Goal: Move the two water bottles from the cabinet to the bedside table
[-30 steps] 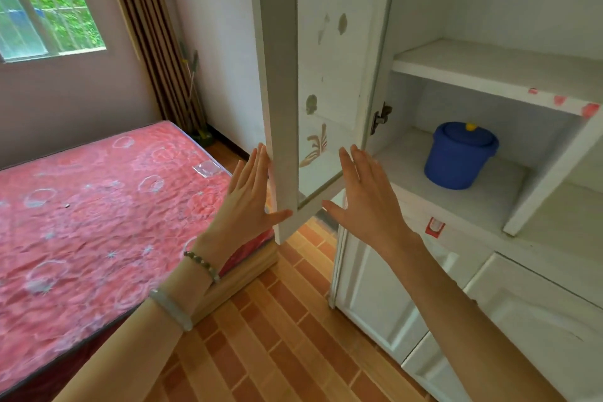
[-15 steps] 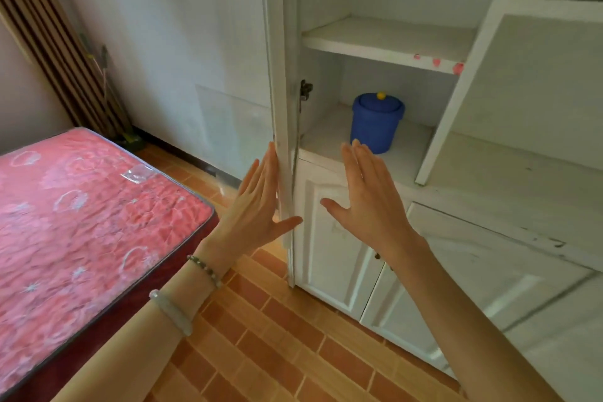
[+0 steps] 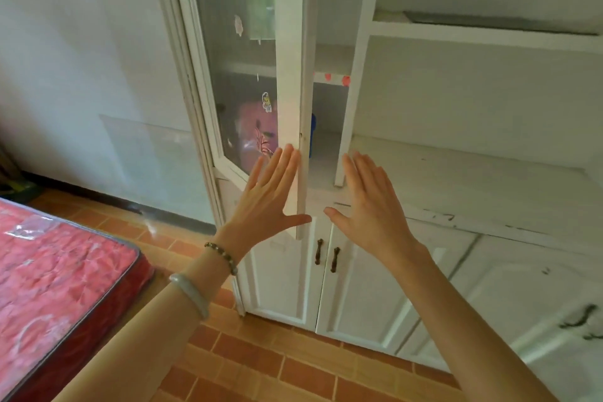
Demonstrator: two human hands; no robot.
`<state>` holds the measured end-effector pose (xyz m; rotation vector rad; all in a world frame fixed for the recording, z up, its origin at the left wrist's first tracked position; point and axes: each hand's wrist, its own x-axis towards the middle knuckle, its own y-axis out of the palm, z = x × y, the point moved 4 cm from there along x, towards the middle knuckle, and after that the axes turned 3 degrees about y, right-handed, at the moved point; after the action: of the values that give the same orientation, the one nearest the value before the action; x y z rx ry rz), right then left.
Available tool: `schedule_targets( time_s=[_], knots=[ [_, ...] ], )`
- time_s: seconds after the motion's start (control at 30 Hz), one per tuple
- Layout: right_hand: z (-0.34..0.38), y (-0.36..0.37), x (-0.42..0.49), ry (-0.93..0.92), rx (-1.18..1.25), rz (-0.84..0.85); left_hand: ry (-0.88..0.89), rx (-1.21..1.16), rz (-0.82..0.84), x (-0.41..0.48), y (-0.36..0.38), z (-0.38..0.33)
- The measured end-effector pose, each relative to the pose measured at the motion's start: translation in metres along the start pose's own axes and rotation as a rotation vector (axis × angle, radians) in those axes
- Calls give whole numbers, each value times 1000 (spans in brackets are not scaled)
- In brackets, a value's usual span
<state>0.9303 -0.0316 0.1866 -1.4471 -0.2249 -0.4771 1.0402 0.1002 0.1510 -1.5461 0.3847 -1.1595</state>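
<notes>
Swung nearly shut since the earlier frame, the glass cabinet door [image 3: 261, 75] now stands in front of the shelf it had left exposed, and only a narrow gap remains between its white edge and the upright post of the cabinet [image 3: 357, 75]. Through that gap a thin strip of the blue lidded container [image 3: 312, 137] shows, where before the whole container was plain to see. The view has also turned more squarely onto the cabinet, so the bed [image 3: 58, 271] has slid to the lower left corner.

Both hands are empty and spread flat, fingers straight. The left hand [image 3: 266, 196] lies against the edge of the glass door, while the right hand [image 3: 368, 206] hovers just beside it in front of the counter [image 3: 456, 179], touching nothing as far as can be told.

No water bottle can be made out anywhere: not on the open shelves, not behind the stickered glass, which shows mostly reflections. They may be behind the lower doors with the dark handles [image 3: 326, 254], but that is a guess. The bedside table is out of view as well.

As a judgement, bottles of this kind are likely light if empty and noticeably heavier if full, with smooth, somewhat slippery walls that dent under a hard squeeze. Wrapping a hand round the middle of the body, or taking the stiffer neck below the cap, should hold best.
</notes>
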Motion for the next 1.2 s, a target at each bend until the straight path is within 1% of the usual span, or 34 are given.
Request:
schedule_targets(
  time_s=[0.13,0.27,0.5,0.63,0.87,1.2],
  knots=[
    [-23,-8,1,59,-23,-49,11,-12,75,38,25,-4],
    [-44,-11,5,119,-57,-68,16,-17,111,69,46,-4],
    [-67,-6,17,227,-121,-65,18,3,103,101,72,-1],
    [-72,-1,29,257,-122,-70,23,-45,104,118,81,0],
    [-79,9,46,289,-134,-84,35,-46,94,144,96,3],
    [-87,19,59,312,-160,-95,40,-143,79,165,106,5]
  ],
)
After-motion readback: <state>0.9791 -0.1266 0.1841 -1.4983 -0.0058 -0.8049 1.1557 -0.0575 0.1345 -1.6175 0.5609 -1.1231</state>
